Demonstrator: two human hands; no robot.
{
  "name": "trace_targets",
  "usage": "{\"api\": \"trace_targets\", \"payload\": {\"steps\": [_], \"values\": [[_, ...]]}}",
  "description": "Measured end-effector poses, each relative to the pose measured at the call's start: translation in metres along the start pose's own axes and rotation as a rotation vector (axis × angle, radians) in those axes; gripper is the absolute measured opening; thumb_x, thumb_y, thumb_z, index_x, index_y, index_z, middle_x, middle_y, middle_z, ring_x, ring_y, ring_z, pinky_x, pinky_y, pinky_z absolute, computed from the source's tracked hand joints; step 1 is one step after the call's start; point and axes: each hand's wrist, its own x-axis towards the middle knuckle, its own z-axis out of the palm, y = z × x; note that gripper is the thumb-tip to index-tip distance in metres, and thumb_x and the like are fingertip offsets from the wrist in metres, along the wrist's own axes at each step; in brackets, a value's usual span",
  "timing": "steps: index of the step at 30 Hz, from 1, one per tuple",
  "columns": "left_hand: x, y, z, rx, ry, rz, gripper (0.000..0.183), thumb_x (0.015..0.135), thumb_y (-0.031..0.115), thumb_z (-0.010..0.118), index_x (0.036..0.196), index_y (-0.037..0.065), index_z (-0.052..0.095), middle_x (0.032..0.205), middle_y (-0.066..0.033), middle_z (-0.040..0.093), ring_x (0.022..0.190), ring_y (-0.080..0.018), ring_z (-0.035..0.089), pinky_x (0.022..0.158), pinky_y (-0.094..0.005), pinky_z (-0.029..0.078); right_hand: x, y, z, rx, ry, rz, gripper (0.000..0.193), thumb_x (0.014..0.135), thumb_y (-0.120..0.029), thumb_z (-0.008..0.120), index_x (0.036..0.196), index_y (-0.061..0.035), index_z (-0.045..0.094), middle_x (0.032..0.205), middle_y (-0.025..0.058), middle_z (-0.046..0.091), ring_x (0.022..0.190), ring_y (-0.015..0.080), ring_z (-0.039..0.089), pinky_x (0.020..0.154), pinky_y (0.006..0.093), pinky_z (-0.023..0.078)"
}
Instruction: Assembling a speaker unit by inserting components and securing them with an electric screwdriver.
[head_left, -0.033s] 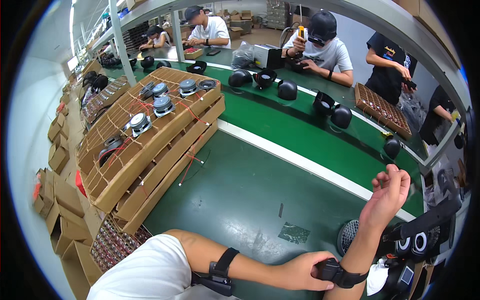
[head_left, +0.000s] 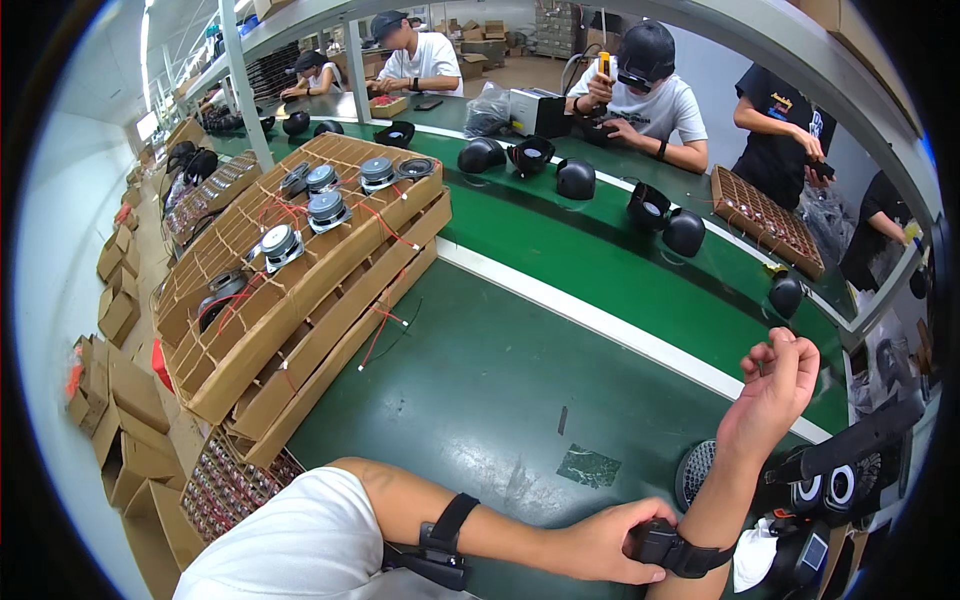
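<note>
My left hand [head_left: 605, 543] reaches across and grips a black box-shaped wrist device [head_left: 655, 543], thumb on one side and fingers on the other. The device is strapped round my right wrist. My right hand [head_left: 768, 395] is raised beside the green belt, its palm turned up and its fingers loosely curled with nothing in them. Another black strap with a small black unit [head_left: 442, 545] is worn on my left forearm. Close to my right forearm lies a round black speaker grille [head_left: 692, 470], partly hidden behind the arm.
Stacked cardboard divider trays [head_left: 300, 330] at left hold silver speaker drivers [head_left: 327, 210] with red wires. Black rounded housings [head_left: 576, 179] stand on the green conveyor belt [head_left: 560, 235]. Across it, a person [head_left: 650, 100] holds a yellow screwdriver. A black bar [head_left: 865, 440] juts in at right.
</note>
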Motion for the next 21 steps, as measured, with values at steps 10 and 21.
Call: {"api": "trace_targets", "payload": {"steps": [10, 21], "values": [[-0.006, 0.028, -0.007, 0.496, -0.126, -0.016, 0.051, 0.083, 0.020, 0.077, 0.123, 0.001, 0.050, 0.114, -0.0089, 0.063, 0.105, -0.0154, 0.060, 0.091, -0.0331, 0.049, -0.006, 0.003, -0.001, -0.122, -0.262, -0.081, 0.015, 0.091, 0.001, 0.061, 0.092, -0.0068, 0.049, 0.084, 0.0020, 0.056, 0.065, 0.0065, 0.050, 0.056, 0.0212, 0.042], [-0.005, 0.020, -0.013, 0.397, -0.037, -0.022, 0.051, 0.082, 0.009, 0.079, 0.123, 0.003, 0.049, 0.099, -0.0053, 0.065, 0.082, -0.0062, 0.062, 0.067, -0.0225, 0.053, 0.005, 0.031, 0.000, -0.098, -0.210, 0.109, 0.013, 0.083, -0.003, 0.064, 0.087, -0.0043, 0.051, 0.075, 0.0013, 0.056, 0.059, 0.0056, 0.051, 0.050, 0.0227, 0.040]]}}
